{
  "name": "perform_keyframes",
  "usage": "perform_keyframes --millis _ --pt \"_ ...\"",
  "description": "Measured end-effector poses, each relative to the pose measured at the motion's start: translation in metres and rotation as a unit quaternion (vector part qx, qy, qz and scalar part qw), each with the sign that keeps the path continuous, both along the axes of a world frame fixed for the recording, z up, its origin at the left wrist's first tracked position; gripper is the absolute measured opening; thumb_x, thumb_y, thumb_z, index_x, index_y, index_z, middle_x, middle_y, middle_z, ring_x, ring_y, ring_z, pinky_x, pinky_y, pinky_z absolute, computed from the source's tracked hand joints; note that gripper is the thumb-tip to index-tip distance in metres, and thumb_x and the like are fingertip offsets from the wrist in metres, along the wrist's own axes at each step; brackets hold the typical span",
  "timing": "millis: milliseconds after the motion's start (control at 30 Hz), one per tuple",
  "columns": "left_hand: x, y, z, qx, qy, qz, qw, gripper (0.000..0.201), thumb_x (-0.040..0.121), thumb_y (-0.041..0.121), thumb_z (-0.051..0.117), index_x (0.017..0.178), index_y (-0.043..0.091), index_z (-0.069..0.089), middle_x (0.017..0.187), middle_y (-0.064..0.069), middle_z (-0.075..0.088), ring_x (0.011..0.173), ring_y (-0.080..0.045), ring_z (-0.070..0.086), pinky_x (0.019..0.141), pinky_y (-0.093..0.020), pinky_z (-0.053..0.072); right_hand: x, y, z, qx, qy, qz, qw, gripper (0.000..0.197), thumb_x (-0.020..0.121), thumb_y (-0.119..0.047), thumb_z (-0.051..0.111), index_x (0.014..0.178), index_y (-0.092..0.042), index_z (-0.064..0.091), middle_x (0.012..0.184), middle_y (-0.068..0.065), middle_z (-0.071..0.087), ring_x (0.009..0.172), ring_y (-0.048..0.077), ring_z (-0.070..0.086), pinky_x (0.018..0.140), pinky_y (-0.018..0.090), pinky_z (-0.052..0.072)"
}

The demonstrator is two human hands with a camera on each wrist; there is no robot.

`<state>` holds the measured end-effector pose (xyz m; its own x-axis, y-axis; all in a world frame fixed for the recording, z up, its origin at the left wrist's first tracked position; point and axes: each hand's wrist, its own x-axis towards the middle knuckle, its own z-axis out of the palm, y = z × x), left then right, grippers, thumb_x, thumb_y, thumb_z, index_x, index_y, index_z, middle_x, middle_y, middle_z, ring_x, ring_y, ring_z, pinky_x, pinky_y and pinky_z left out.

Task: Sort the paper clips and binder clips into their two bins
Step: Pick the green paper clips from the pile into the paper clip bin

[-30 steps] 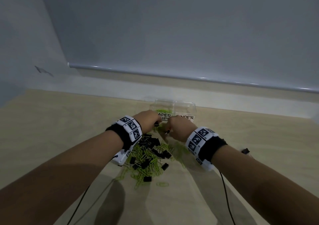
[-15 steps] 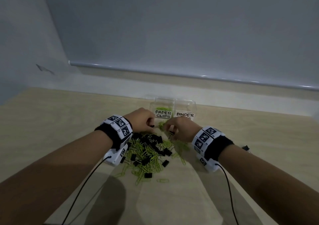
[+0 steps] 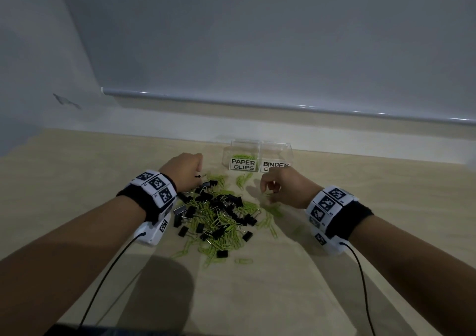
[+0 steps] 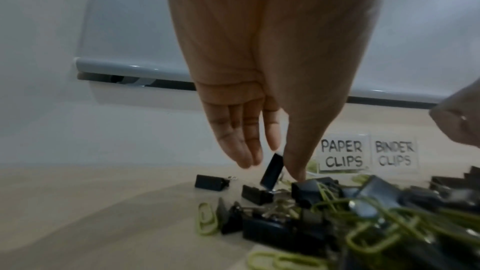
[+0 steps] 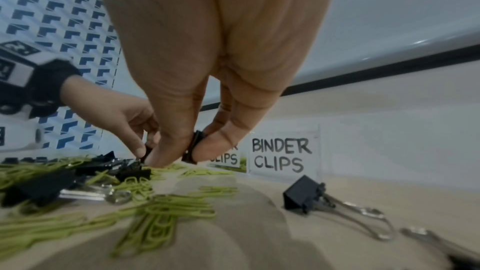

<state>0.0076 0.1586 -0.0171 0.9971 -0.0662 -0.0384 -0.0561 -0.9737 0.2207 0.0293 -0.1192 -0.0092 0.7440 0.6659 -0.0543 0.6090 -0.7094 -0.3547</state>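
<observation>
A mixed pile (image 3: 216, 214) of black binder clips and green paper clips lies on the wooden table. Behind it stand two clear bins side by side: the one labelled PAPER CLIPS (image 3: 242, 155) holds some green clips, and the one labelled BINDER CLIPS (image 3: 277, 153) is to its right. My left hand (image 3: 197, 175) is at the pile's far left edge, and its thumb and forefinger pinch a small black binder clip (image 4: 271, 169). My right hand (image 3: 265, 190) hovers right of the pile, just in front of the binder bin, pinching another black binder clip (image 5: 193, 141) between thumb and finger.
A larger binder clip (image 5: 303, 196) with silver handles lies alone on the table to the right of my right hand. A single green paper clip (image 3: 243, 261) lies near the pile's front. Cables trail from both wrist units. A wall runs close behind the bins.
Both hands were close together just in front of the bins. They have drawn back and apart; the left has gone to the pile's left edge, the right stays before the binder bin.
</observation>
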Motion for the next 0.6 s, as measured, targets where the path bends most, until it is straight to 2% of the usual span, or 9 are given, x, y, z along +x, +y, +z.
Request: perform_keyframes --millis 100,200,300,400,533,600 --pt "-0.008 -0.023 0.001 -0.005 -0.03 -0.05 0.998 0.021 0.082 0.027 0.068 0.093 0.02 0.052 0.095 0.003 0.054 0.086 -0.016 0.054 0.072 -0.025 0.041 -0.002 -0.012 0.004 0.024 0.007 -0.018 1.0 0.017 0.07 -0.005 0.079 0.085 -0.011 0.072 0.087 0.002 0.063 0.079 0.017 0.06 0.073 0.028 0.054" --pt "-0.016 -0.055 0.003 -0.06 0.012 -0.111 0.992 0.019 0.085 0.028 0.067 0.099 0.02 0.058 0.098 0.005 0.058 0.089 -0.012 0.056 0.071 -0.02 0.042 -0.002 -0.022 0.003 0.002 0.009 -0.026 1.0 0.019 0.071 -0.003 0.078 0.089 -0.008 0.075 0.089 0.003 0.067 0.081 0.017 0.063 0.077 0.026 0.054" --pt "-0.017 -0.074 -0.004 -0.024 0.056 -0.137 0.989 0.02 0.085 0.029 0.068 0.098 0.017 0.061 0.1 0.001 0.063 0.088 -0.015 0.058 0.073 -0.025 0.046 -0.005 -0.028 -0.003 -0.018 0.006 -0.014 1.0 0.018 0.071 0.001 0.075 0.086 -0.009 0.075 0.09 0.005 0.07 0.077 0.014 0.063 0.074 0.023 0.054" --pt "-0.016 -0.078 -0.008 0.0 0.06 -0.122 0.991 0.023 0.084 0.029 0.069 0.099 0.013 0.064 0.098 -0.003 0.065 0.088 -0.02 0.061 0.074 -0.031 0.048 -0.008 -0.035 -0.005 -0.032 -0.012 -0.012 0.999 0.021 0.074 0.004 0.067 0.086 -0.01 0.075 0.09 0.004 0.069 0.076 0.011 0.058 0.072 0.018 0.048" --pt "-0.016 -0.074 -0.008 -0.053 0.057 -0.115 0.99 0.018 0.084 0.028 0.069 0.095 0.015 0.066 0.086 0.004 0.061 0.08 -0.015 0.058 0.071 -0.028 0.047 -0.011 -0.05 0.002 -0.029 -0.035 -0.046 0.998 0.017 0.077 -0.002 0.066 0.09 -0.01 0.069 0.087 0.003 0.069 0.08 0.019 0.062 0.075 0.032 0.052" --pt "-0.018 -0.071 -0.007 -0.085 0.053 -0.118 0.988 0.012 0.086 0.027 0.066 0.094 0.017 0.066 0.079 0.007 0.058 0.075 -0.012 0.055 0.067 -0.026 0.045 -0.01 -0.059 0.004 -0.024 -0.038 -0.079 0.996 0.018 0.079 -0.006 0.068 0.096 -0.013 0.066 0.085 0.002 0.068 0.081 0.02 0.063 0.074 0.033 0.052"
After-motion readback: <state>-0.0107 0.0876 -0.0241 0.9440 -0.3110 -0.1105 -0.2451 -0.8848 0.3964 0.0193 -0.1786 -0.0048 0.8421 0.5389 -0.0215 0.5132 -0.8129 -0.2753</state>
